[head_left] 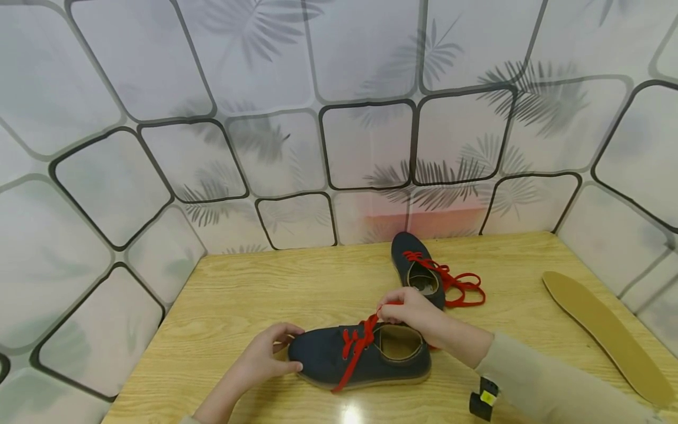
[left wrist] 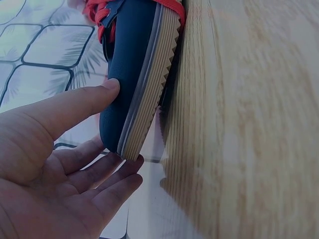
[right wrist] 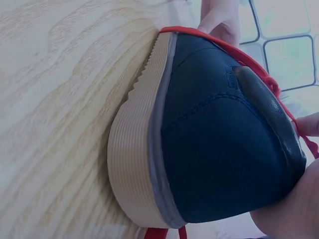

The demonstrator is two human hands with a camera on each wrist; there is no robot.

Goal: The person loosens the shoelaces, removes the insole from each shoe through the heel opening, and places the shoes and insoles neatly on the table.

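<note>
A dark blue sneaker (head_left: 321, 355) lies sole down on the wooden table, its toe to the left. At the toe is my left hand (head_left: 262, 358), holding it with the thumb on one side and fingers on the other. The left wrist view shows that thumb pressing the toe (left wrist: 132, 64), with fingertips by the sole edge. My right hand (head_left: 415, 313) pinches the red shoelace (head_left: 369, 325) above the shoe's opening. One lace length hangs over the near side. In the right wrist view, the heel (right wrist: 214, 154) covers much of the lacing.
Behind the right hand stands a second dark blue sneaker (head_left: 404, 250), its red laces (head_left: 468, 290) spread to the right. A tan insole-shaped piece (head_left: 604, 330) lies along the table's right side. Patterned cloth (head_left: 371, 147) surrounds the back and sides of the table (head_left: 254, 288).
</note>
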